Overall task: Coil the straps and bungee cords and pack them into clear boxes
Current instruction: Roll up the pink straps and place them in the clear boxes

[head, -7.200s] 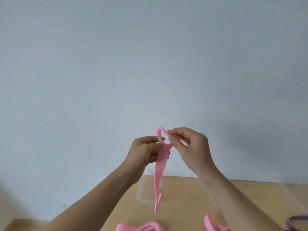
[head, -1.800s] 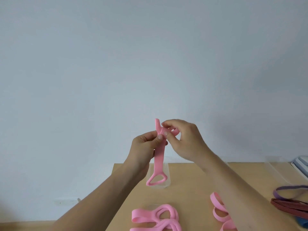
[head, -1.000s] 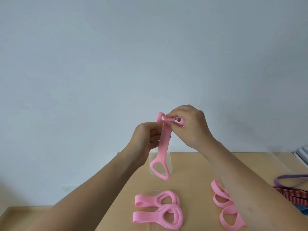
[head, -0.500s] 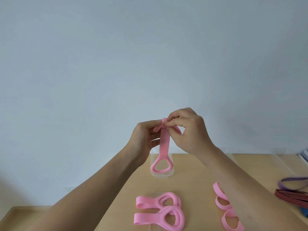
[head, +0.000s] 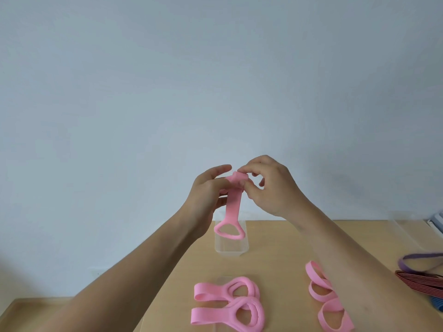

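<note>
Now | pink strap top end newly rolled tighter than a second ago | left hand and right hand fingers pinching the roll | coiling just begun, loop dangles above clear box

plain pale wall, wood table

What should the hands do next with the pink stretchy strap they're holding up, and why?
Probably keep rolling. Both the left hand and right hand pinch a small rolled bit at the top of the pink elastic strap, but most of it hangs loose, its end loop dangling before the small clear plastic box. Another turn downward would likely shorten that tail.
</note>
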Motion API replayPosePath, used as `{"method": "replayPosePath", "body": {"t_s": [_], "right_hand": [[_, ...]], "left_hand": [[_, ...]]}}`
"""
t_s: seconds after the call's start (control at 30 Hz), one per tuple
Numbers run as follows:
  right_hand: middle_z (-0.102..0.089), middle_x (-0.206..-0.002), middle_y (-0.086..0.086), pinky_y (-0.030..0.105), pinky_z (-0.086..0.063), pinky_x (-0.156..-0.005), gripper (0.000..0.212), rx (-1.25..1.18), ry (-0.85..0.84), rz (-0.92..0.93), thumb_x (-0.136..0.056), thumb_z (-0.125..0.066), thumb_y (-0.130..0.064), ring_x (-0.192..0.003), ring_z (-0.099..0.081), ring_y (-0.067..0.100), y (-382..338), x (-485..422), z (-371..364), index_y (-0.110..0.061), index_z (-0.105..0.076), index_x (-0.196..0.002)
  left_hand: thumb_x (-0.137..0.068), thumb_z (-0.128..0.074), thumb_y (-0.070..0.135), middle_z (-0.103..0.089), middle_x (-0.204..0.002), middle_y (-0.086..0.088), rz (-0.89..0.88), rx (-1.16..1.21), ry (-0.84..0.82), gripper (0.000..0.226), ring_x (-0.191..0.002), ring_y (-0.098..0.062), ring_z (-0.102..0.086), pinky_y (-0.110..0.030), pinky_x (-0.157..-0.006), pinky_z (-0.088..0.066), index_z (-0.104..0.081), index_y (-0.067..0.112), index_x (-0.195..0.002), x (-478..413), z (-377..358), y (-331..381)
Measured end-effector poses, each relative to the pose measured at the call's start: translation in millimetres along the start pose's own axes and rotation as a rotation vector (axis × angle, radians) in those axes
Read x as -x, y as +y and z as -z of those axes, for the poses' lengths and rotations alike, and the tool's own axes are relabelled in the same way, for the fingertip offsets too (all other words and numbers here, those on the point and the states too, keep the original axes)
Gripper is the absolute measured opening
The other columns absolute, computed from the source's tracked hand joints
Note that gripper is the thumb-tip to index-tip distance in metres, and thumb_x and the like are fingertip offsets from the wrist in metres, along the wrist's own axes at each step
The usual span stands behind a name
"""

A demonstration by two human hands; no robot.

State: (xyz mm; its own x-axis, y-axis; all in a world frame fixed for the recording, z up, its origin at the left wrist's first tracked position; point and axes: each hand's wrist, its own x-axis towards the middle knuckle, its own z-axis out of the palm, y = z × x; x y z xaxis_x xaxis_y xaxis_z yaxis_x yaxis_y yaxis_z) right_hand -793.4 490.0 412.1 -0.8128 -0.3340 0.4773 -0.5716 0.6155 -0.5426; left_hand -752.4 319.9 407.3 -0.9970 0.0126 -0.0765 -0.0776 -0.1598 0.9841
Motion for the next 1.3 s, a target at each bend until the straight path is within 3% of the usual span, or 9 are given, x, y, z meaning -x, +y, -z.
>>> {"method": "replayPosePath", "body": {"t_s": [0.27,0.33,0.43,0.53,0.73,0.93,1.03,1.13,1.3], "right_hand": [[-0.07,-0.095,-0.014,0.035,-0.052,-0.084,0.014,-0.006,0.03,-0.001,-0.088,-0.066,-0.011,-0.096,-0.062,0.012,1.8,0.9,-5.8,-0.02,-0.07,-0.097],[-0.071,-0.091,-0.014,0.033,-0.053,-0.081,0.012,-0.035,0.076,0.002,-0.087,-0.069,-0.01,-0.091,-0.063,0.01,1.3,0.4,-5.4,-0.019,-0.07,-0.094],[-0.072,-0.088,-0.013,0.031,-0.053,-0.079,0.008,-0.069,0.118,-0.02,-0.087,-0.071,-0.011,-0.085,-0.064,0.007,0.6,-1.3,-5.7,-0.017,-0.071,-0.092],[-0.072,-0.088,-0.011,0.031,-0.054,-0.077,0.007,-0.075,0.155,-0.046,-0.086,-0.073,-0.013,-0.083,-0.064,0.008,0.2,-2.1,-8.6,-0.016,-0.072,-0.092],[-0.072,-0.085,-0.008,0.019,-0.049,-0.07,0.01,-0.08,0.214,-0.072,-0.083,-0.074,-0.008,-0.076,-0.064,0.007,1.1,-0.9,-15.0,-0.014,-0.073,-0.091],[-0.072,-0.087,-0.007,0.005,-0.042,-0.069,0.014,-0.05,0.255,-0.014,-0.082,-0.075,-0.002,-0.077,-0.059,-0.005,6.8,0.9,-21.3,-0.014,-0.073,-0.09],[-0.07,-0.084,-0.007,0.007,-0.043,-0.068,0.019,-0.04,0.296,0.048,-0.078,-0.075,0.003,-0.076,-0.058,-0.005,4.4,2.8,-22.4,-0.014,-0.073,-0.086],[-0.068,-0.081,-0.002,0.009,-0.043,-0.065,0.019,-0.015,0.328,0.121,-0.077,-0.077,0.003,-0.071,-0.057,0.008,2.6,5.2,-22.7,-0.014,-0.074,-0.085],[-0.07,-0.085,0.0,0.007,-0.045,-0.069,0.016,-0.015,0.299,0.157,-0.077,-0.079,0.002,-0.07,-0.057,0.002,2.8,9.1,-21.2,-0.011,-0.076,-0.086]], "left_hand": [[-0.081,-0.071,0.022,-0.073,-0.121,-0.009,0.036,0.084,-0.001,0.062,-0.098,-0.018,-0.076,-0.039,-0.09,-0.058,-0.049,0.02,-0.139,-5.5,-1.6,-10.0],[-0.084,-0.071,0.023,-0.074,-0.117,-0.009,0.048,0.093,-0.013,0.055,-0.092,-0.021,-0.074,-0.037,-0.084,-0.059,-0.054,0.016,-0.136,-6.7,-2.2,-12.2],[-0.098,-0.062,0.021,-0.072,-0.099,-0.01,0.065,0.05,-0.021,0.027,-0.086,-0.024,-0.069,-0.04,-0.086,-0.058,-0.069,0.003,-0.118,-6.7,-3.4,-15.1],[-0.101,-0.061,0.024,-0.074,-0.094,-0.011,0.098,0.072,0.013,0.031,-0.083,-0.024,-0.07,-0.04,-0.087,-0.059,-0.072,-0.003,-0.11,-6.4,-4.2,-18.2],[-0.094,-0.062,-0.001,-0.077,-0.103,-0.02,0.139,0.063,0.046,0.017,-0.08,-0.025,-0.073,-0.038,-0.081,-0.062,-0.075,-0.001,-0.104,-7.4,-0.5,-23.1],[-0.095,-0.065,0.001,-0.077,-0.105,-0.02,0.131,0.091,0.031,0.017,-0.08,-0.024,-0.074,-0.03,-0.07,-0.061,-0.076,-0.001,-0.108,-7.1,1.8,-18.6],[-0.095,-0.065,0.003,-0.078,-0.101,-0.019,0.127,0.114,0.021,0.018,-0.082,-0.025,-0.074,-0.032,-0.074,-0.062,-0.075,-0.001,-0.109,-6.7,3.1,-16.9],[-0.096,-0.067,0.009,-0.078,-0.1,-0.018,0.119,0.126,0.008,0.017,-0.085,-0.026,-0.074,-0.037,-0.083,-0.062,-0.076,0.0,-0.108,-5.3,3.8,-15.7],[-0.096,-0.07,0.024,-0.075,-0.104,-0.027,0.12,0.107,-0.003,0.024,-0.089,-0.033,-0.074,-0.046,-0.093,-0.059,-0.08,0.003,-0.1,-3.0,4.2,-14.0]]}}
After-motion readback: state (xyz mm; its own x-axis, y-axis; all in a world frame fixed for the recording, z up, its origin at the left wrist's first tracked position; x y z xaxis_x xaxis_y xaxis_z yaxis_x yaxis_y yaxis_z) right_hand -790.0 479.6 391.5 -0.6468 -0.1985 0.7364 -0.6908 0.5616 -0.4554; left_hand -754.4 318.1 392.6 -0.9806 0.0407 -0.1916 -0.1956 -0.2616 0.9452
